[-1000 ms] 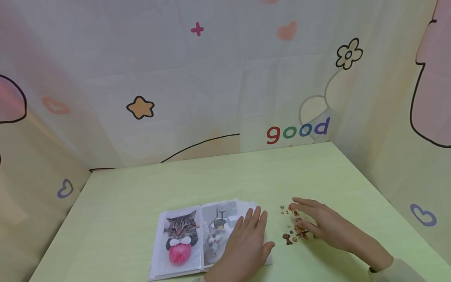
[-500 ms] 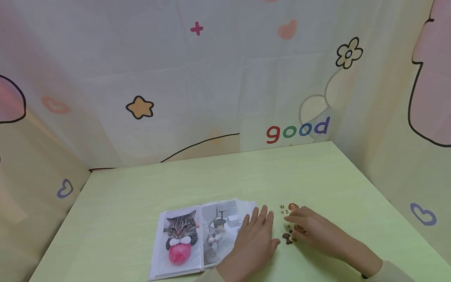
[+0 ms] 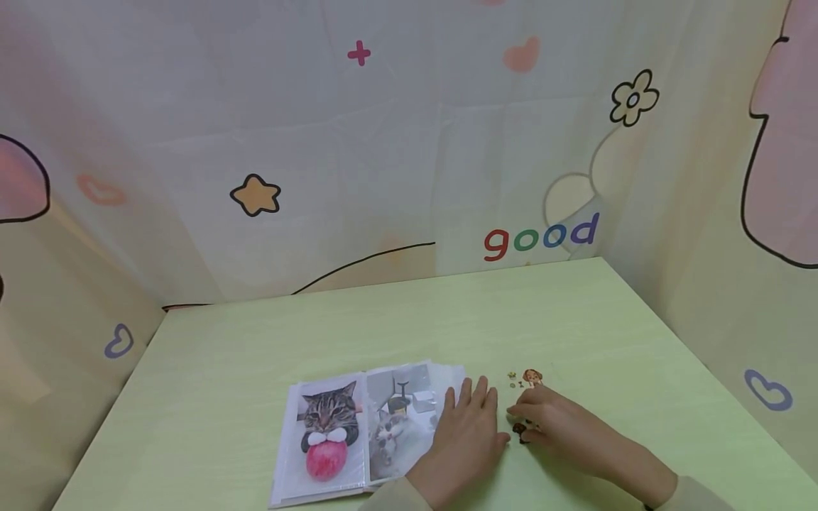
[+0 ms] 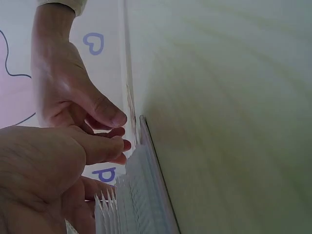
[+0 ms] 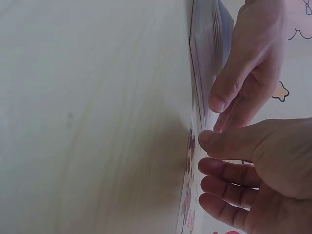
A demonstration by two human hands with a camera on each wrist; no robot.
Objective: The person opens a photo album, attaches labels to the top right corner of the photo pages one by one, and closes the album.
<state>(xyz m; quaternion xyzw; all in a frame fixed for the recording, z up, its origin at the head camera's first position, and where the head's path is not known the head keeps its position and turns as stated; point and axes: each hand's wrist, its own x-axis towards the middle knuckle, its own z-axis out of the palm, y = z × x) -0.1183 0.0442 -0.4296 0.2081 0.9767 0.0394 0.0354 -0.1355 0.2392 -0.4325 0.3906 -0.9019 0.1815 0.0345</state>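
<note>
A photo album (image 3: 286,461) lies spread on the table, with a tabby cat and pink ball photo (image 3: 327,433) on its left page and a grey cat picture (image 3: 390,426) on its right. My left hand (image 3: 465,441) rests on the right page's outer edge, fingers straight and spread. Beside it, my right hand (image 3: 571,431) hovers over small dog stickers (image 3: 532,377), its bent fingers covering several of them. A dark brown sticker (image 3: 519,431) shows by its thumb. In the right wrist view the sticker sheet (image 5: 187,200) lies flat, apart from the thumb and fingers.
The album's page stack (image 4: 141,190) stands slightly raised off the table in the left wrist view. Pale green tabletop (image 3: 383,323) extends behind the album. A printed curtain (image 3: 383,156) encloses the back and sides.
My right hand has come down and left over the stickers, its fingers bending more. My left hand has slid slightly right along the album's edge. The album has stayed put.
</note>
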